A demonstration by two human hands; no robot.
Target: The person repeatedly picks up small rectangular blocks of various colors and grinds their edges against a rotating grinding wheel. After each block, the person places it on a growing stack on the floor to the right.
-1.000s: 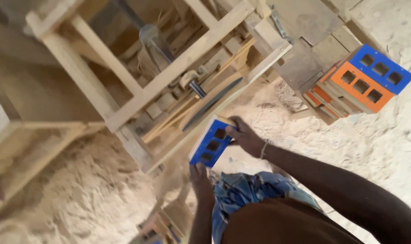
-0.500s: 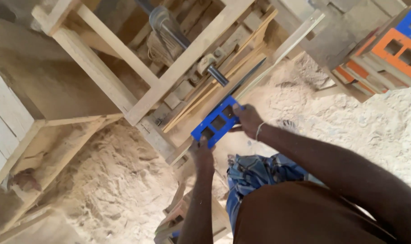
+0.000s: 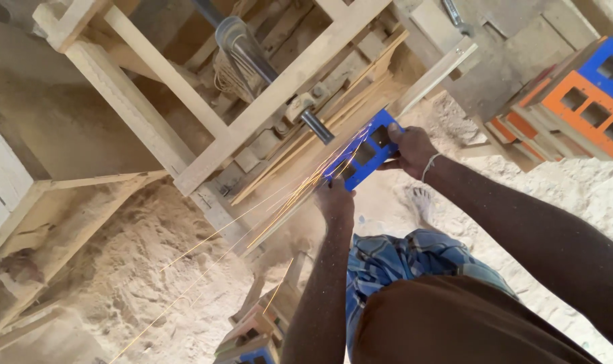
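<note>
Above sawdust, left hand (image 3: 333,199) and right hand (image 3: 410,149) grip blue plate (image 3: 364,157), slanting upper-right.

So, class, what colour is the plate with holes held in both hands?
Blue; the plate shows best in the head view, with sparks flying.

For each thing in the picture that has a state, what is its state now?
blue plate: held at both ends, pressed against the machine, throwing sparks.
left hand: closed on the plate's near end.
right hand: closed on the plate's far end.
wooden frame: standing, with the shaft inside it.
stack of orange and blue plates: lying untouched on the sandy ground.
</note>
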